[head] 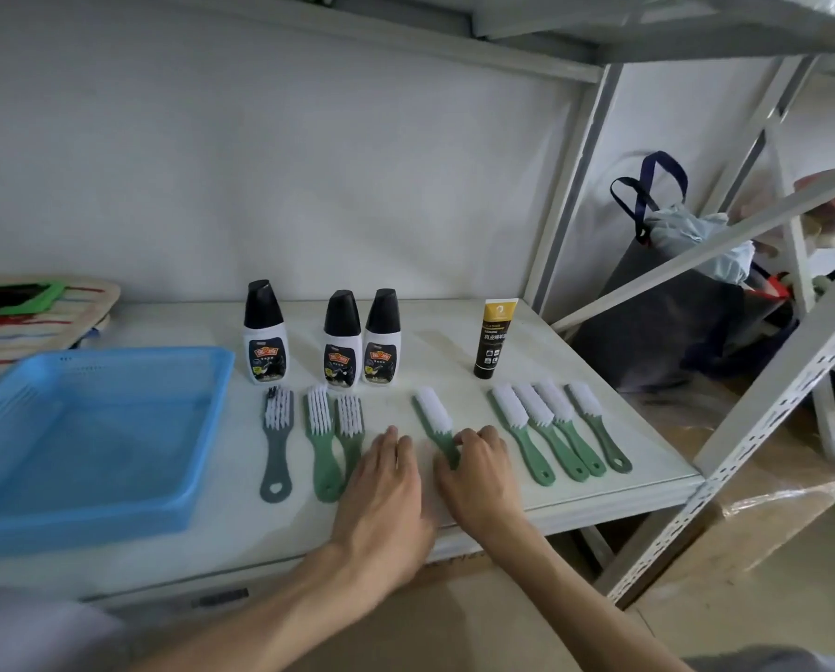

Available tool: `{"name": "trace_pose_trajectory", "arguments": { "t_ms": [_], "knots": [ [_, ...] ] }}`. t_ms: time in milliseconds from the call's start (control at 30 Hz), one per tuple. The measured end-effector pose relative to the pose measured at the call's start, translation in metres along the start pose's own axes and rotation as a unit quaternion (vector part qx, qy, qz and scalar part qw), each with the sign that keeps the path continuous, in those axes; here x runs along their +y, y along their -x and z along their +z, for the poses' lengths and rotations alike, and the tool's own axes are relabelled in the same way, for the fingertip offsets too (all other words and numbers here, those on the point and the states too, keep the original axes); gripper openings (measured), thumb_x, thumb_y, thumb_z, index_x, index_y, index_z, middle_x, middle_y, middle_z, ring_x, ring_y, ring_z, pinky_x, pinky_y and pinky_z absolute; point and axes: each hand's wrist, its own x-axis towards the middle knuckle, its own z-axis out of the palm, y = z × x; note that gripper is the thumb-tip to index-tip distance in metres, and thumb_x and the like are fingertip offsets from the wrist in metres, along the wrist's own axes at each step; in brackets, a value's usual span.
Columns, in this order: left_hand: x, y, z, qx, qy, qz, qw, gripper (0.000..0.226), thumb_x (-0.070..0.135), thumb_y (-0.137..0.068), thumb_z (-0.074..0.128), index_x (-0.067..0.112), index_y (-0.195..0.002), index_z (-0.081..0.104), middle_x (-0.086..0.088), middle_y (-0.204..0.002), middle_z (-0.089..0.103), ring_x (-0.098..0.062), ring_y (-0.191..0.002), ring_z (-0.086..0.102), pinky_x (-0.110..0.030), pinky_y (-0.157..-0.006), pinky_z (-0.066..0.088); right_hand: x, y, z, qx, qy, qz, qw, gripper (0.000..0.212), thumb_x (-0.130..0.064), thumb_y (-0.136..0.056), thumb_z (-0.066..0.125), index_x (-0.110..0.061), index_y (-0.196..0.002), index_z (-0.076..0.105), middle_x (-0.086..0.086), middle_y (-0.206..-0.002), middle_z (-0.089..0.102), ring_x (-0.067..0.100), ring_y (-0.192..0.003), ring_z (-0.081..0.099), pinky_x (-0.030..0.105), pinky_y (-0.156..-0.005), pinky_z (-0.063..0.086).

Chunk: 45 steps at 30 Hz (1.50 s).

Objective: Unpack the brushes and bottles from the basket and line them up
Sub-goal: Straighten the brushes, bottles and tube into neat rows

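Note:
The blue basket [202, 429] sits on the shelf at the left with nothing in it. Three white bottles with black caps [341, 339] stand in a row behind the brushes, and a black and gold tube [493, 339] stands to their right. A grey brush [277, 443] and two green brushes [321, 441] lie at the left. Several green brushes [558, 431] lie at the right. My right hand [481, 477] grips the handle of a green brush [434, 412] in the middle. My left hand [386, 492] rests flat beside it, covering part of a brush handle.
The white shelf [599, 482] ends at a front edge near my wrists. A folded striped cloth [32, 317] lies behind the basket. Metal uprights [570, 186] stand at the right, with a dark bag [667, 303] on the floor beyond.

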Motion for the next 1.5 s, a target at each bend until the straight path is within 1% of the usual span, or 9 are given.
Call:
{"name": "trace_pose_trajectory", "arguments": {
  "t_ms": [67, 200, 367, 467, 700, 833, 933, 1367, 1500],
  "knots": [
    [-0.011, 0.007, -0.007, 0.010, -0.048, -0.055, 0.997, 0.053, 0.027, -0.095, 0.039, 0.002, -0.141, 0.031, -0.015, -0.150, 0.033, -0.029, -0.138, 0.032, -0.037, -0.119, 0.020, 0.002, -0.005, 0.000, 0.019, 0.003, 0.022, 1.000, 0.024, -0.018, -0.089, 0.050, -0.005, -0.105, 0.061, 0.011, -0.112, 0.055, 0.030, -0.105, 0.052, 0.037, -0.085, 0.047],
    [-0.022, 0.014, -0.007, -0.033, -0.091, -0.076, 0.992, 0.066, 0.034, -0.099, 0.030, -0.001, -0.153, 0.014, -0.017, -0.161, 0.018, -0.029, -0.148, 0.018, -0.041, -0.122, 0.010, 0.016, -0.013, -0.011, 0.046, 0.020, 0.095, 0.994, 0.020, -0.016, -0.088, 0.048, -0.003, -0.098, 0.060, 0.012, -0.113, 0.054, 0.033, -0.106, 0.052, 0.037, -0.078, 0.045],
    [-0.038, 0.011, -0.028, -0.019, -0.059, -0.090, 0.994, 0.062, 0.029, -0.099, 0.034, 0.004, -0.153, 0.016, -0.013, -0.159, 0.022, -0.026, -0.146, 0.023, -0.039, -0.120, 0.021, 0.000, -0.009, -0.015, 0.084, 0.066, 0.067, 0.992, 0.031, -0.012, -0.090, 0.051, -0.005, -0.120, 0.054, 0.014, -0.124, 0.049, 0.032, -0.115, 0.047, 0.039, -0.092, 0.043],
    [-0.058, 0.016, -0.033, -0.062, -0.080, -0.082, 0.991, 0.061, 0.023, -0.100, 0.035, 0.006, -0.155, 0.013, -0.011, -0.163, 0.015, -0.026, -0.150, 0.014, -0.038, -0.121, 0.016, -0.043, 0.005, 0.004, 0.012, -0.018, -0.013, 1.000, 0.027, -0.021, -0.094, 0.049, -0.007, -0.116, 0.058, 0.011, -0.121, 0.055, 0.028, -0.108, 0.054, 0.038, -0.088, 0.048],
    [-0.071, 0.017, -0.032, -0.069, -0.067, -0.059, 0.994, 0.051, 0.026, -0.103, 0.036, 0.011, -0.151, 0.026, -0.006, -0.158, 0.030, -0.022, -0.146, 0.025, -0.032, -0.117, 0.022, -0.085, 0.004, 0.021, -0.096, -0.044, 0.027, 0.994, 0.028, -0.017, -0.089, 0.052, -0.004, -0.113, 0.054, 0.013, -0.116, 0.055, 0.031, -0.107, 0.055, 0.040, -0.089, 0.049],
    [-0.070, 0.013, -0.029, -0.062, -0.030, -0.088, 0.994, 0.032, 0.026, -0.102, 0.041, 0.013, -0.130, 0.047, -0.007, -0.130, 0.055, -0.023, -0.117, 0.056, -0.033, -0.089, 0.044, -0.071, -0.003, 0.008, -0.089, -0.025, 0.060, 0.994, 0.029, -0.015, -0.090, 0.051, -0.003, -0.117, 0.052, 0.015, -0.119, 0.054, 0.033, -0.111, 0.054, 0.039, -0.087, 0.046],
    [-0.071, 0.010, -0.035, -0.053, -0.021, -0.101, 0.993, 0.023, 0.032, -0.099, 0.049, 0.016, -0.115, 0.054, -0.004, -0.107, 0.062, -0.023, -0.094, 0.062, -0.031, -0.072, 0.045, -0.069, 0.001, 0.009, -0.089, -0.021, 0.040, 0.995, 0.037, -0.029, -0.094, 0.051, -0.004, -0.121, 0.049, 0.014, -0.123, 0.052, 0.033, -0.116, 0.050, 0.040, -0.092, 0.044],
    [-0.059, 0.015, -0.044, -0.036, 0.079, -0.076, 0.993, 0.041, 0.036, -0.094, 0.061, 0.021, -0.131, 0.057, 0.000, -0.130, 0.062, -0.017, -0.115, 0.060, -0.030, -0.090, 0.046, -0.036, -0.013, -0.016, -0.118, 0.001, 0.104, 0.988, 0.013, -0.015, -0.085, 0.059, -0.007, -0.092, 0.052, 0.009, -0.092, 0.051, 0.033, -0.091, 0.056, 0.031, -0.069, 0.041],
    [-0.048, 0.010, -0.030, -0.057, 0.091, -0.013, 0.994, 0.049, 0.039, -0.100, 0.049, 0.026, -0.147, 0.040, 0.005, -0.153, 0.041, -0.015, -0.141, 0.036, -0.031, -0.111, 0.030, -0.016, -0.016, -0.021, -0.100, -0.014, 0.141, 0.985, 0.024, -0.016, -0.079, 0.062, -0.010, -0.068, 0.041, 0.004, -0.073, 0.046, 0.029, -0.078, 0.052, 0.026, -0.051, 0.035]
  ]
}}
